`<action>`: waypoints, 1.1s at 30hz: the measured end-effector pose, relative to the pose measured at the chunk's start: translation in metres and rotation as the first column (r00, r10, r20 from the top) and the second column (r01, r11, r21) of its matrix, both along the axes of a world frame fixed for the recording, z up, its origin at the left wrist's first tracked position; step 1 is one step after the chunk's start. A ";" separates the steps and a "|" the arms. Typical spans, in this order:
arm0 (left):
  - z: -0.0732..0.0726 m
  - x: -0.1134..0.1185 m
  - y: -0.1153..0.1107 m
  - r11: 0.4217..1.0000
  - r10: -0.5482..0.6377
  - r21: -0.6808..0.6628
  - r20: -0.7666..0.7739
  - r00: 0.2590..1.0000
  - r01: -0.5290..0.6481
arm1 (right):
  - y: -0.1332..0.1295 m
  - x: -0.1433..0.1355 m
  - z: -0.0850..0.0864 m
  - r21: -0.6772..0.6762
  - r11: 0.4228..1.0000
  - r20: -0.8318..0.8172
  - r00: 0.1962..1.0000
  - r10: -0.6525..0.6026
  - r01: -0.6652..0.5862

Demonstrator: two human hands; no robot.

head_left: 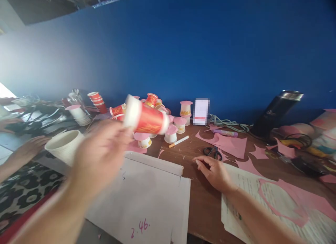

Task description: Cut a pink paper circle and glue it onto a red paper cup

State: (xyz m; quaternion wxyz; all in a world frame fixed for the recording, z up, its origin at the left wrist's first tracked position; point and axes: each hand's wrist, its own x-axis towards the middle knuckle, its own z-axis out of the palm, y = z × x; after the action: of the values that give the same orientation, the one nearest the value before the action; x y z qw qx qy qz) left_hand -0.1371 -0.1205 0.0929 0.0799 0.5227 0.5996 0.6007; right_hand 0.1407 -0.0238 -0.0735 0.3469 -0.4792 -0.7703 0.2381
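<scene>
My left hand (101,154), blurred by motion, is closed on a red paper cup (152,118) with pale ends, held sideways above the table. Below it lies a large white sheet of card (149,198) with "2.46." written on it. My right hand (214,174) rests on the brown table, thumb and fingers pinched together; whatever is between them is too small to make out. Black-handled scissors (213,153) lie just beyond those fingers. Behind the held cup stand several small paper cups topped with pink paper discs, such as one white cup (171,133).
A cigarette (179,141), pink paper scraps (228,143) and a glue stick (225,132) lie ahead. A black flask (275,114) leans at the right. Left are a ribbed white tub (64,146), stacked red cups (97,102) and another person's hand (28,151). A blue partition (168,51) stands behind.
</scene>
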 end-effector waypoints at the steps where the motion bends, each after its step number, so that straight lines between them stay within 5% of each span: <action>1: -0.011 0.017 0.012 0.989 -0.129 -0.071 0.046 0.991 0.132 | -0.001 0.001 0.001 0.005 1.000 -0.032 0.999 -0.029 0.029; 4: -0.052 0.081 0.055 0.837 -0.451 -0.150 0.357 0.818 0.526 | 0.000 0.004 0.004 0.033 0.993 -0.119 0.987 -0.106 0.110; 6: -0.081 0.121 0.083 0.760 -0.473 -0.113 0.579 0.664 0.640 | 0.004 0.006 0.005 0.030 0.986 -0.175 0.972 -0.155 0.163; 10: -0.123 0.160 0.119 0.736 -0.383 0.075 0.865 0.323 0.673 | 0.010 0.009 0.006 -0.008 0.974 -0.225 0.949 -0.222 0.226; 14: -0.144 0.154 0.128 0.733 -0.367 0.171 0.914 0.171 0.658 | 0.010 0.012 0.010 0.054 0.978 -0.185 0.965 -0.187 0.200; 22: -0.144 0.148 0.134 0.738 -0.253 0.137 0.964 0.084 0.660 | 0.017 0.020 0.007 -0.024 0.948 -0.345 0.888 -0.305 0.316; 28: -0.141 0.153 0.130 0.640 -0.227 0.126 0.973 0.030 0.758 | 0.020 0.017 0.014 -0.034 0.927 -0.454 0.821 -0.347 0.373; 33: -0.139 0.149 0.129 0.592 -0.140 0.015 0.987 0.084 0.806 | 0.022 0.015 0.015 -0.061 0.956 -0.431 0.856 -0.286 0.288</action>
State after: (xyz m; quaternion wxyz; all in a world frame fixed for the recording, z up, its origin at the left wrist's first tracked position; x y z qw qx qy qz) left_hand 0.0120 0.0086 -0.0457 0.7615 0.1922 0.3505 0.5102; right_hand 0.1562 -0.0022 -0.0589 0.5428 -0.5224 -0.5939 0.2824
